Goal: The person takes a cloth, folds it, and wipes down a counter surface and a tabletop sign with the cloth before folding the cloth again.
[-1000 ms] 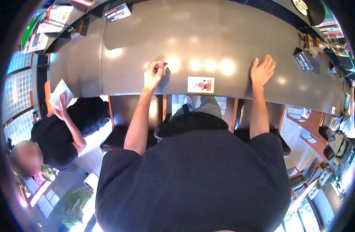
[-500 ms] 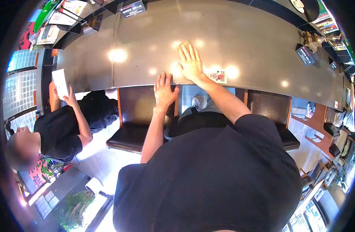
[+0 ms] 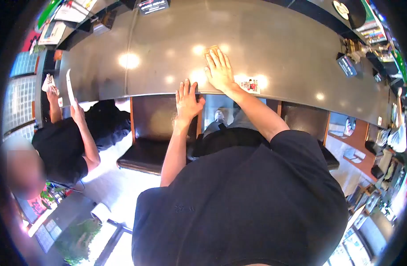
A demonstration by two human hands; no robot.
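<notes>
My right hand lies flat on the dark grey table, fingers stretched out over a small yellowish-brown cloth. Only the cloth's far edge shows beyond the fingertips; the rest is hidden under the hand. A printed card with red and black figures lies just right of my right wrist. My left hand rests at the table's near edge, open, with fingers up on the surface and thumb out to the side. It holds nothing.
At the left, a person in black holds a thin white sheet or board and a patterned, crumpled item. Dark signs stand along the table's far side. Brown chairs stand under the near edge.
The person at the left has moved their hands apart, tilting the white sheet edge-on and raising the patterned item. The view has shifted slightly. My hands stay in nearly the same places.
</notes>
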